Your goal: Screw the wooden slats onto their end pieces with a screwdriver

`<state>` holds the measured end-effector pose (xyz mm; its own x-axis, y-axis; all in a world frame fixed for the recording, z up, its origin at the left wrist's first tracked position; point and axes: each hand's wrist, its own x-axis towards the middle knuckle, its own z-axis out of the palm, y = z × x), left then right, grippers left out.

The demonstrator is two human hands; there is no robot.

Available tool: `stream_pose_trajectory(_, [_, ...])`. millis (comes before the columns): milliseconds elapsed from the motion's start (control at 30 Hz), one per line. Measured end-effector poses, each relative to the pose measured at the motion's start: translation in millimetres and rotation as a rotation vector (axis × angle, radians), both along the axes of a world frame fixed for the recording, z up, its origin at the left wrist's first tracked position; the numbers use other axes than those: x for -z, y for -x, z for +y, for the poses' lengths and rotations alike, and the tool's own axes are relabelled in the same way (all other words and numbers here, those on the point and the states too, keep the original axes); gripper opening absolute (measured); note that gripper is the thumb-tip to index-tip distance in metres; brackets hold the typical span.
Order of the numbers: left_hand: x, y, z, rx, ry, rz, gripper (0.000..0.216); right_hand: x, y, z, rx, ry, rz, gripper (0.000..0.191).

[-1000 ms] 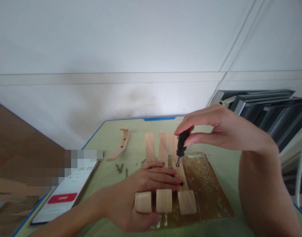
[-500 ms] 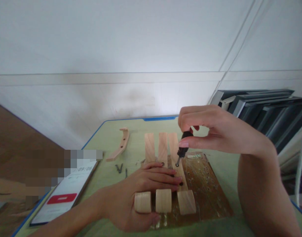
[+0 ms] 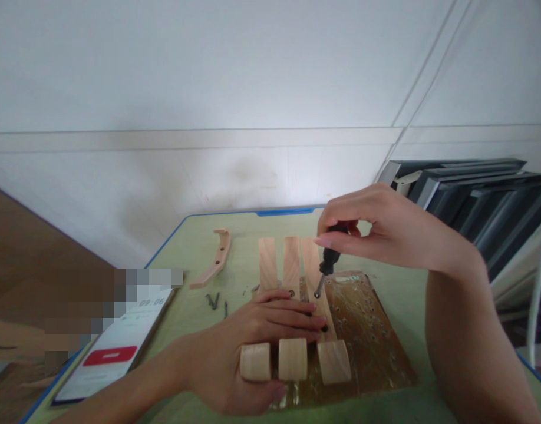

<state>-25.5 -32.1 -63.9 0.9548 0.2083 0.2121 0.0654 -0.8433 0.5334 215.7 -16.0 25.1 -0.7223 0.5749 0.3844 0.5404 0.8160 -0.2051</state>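
Note:
My right hand (image 3: pixel 359 227) pinches a black-handled screwdriver (image 3: pixel 332 253), tilted, with its tip in a screw at the upper hole of the rightmost wooden hook (image 3: pixel 312 259). My left hand (image 3: pixel 248 347) holds down the row of three hooks, its fingers lying across the middle hook (image 3: pixel 292 259) and the left hook (image 3: pixel 267 262), fingertips on the right one. The left thumb passes in front, below their upturned ends. Beneath the hooks is a brown, hole-pocked board (image 3: pixel 368 341) with a shiny wrapping. A dark hole shows by my left fingertips; part of the hooks is hidden under that hand.
A loose wooden hook with two holes (image 3: pixel 220 259) lies at the back left of the green table (image 3: pixel 182 247). Several screws (image 3: pixel 214 301) are near my left hand. A phone (image 3: pixel 115 347) lies at the left edge. Dark panels (image 3: pixel 474 182) lean at the right by the wall.
My right hand has shifted its grip slightly up the screwdriver handle, and its fingers have turned. The screwdriver tip stays at the same screw. My left hand and the hooks have not moved.

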Motion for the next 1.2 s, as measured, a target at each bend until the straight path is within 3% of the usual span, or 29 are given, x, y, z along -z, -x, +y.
stream_pose_trajectory(300, [-1.4, 0.5, -0.4, 0.006, 0.019, -0.003, 0.061, -4.5, -5.2, 0.0, -0.150, 0.126, 0.071, 0.017])
stream_pose_trajectory(667, [1.2, 3.1, 0.8, -0.002, 0.019, 0.017, 0.060, -11.4, -19.7, -7.9, -0.228, 0.276, 0.046, 0.029])
stream_pose_trajectory(1200, [0.0, 2.6, 0.8, 0.004, 0.019, 0.005, 0.061, -10.3, -11.7, -4.0, -0.214, 0.255, 0.049, 0.021])
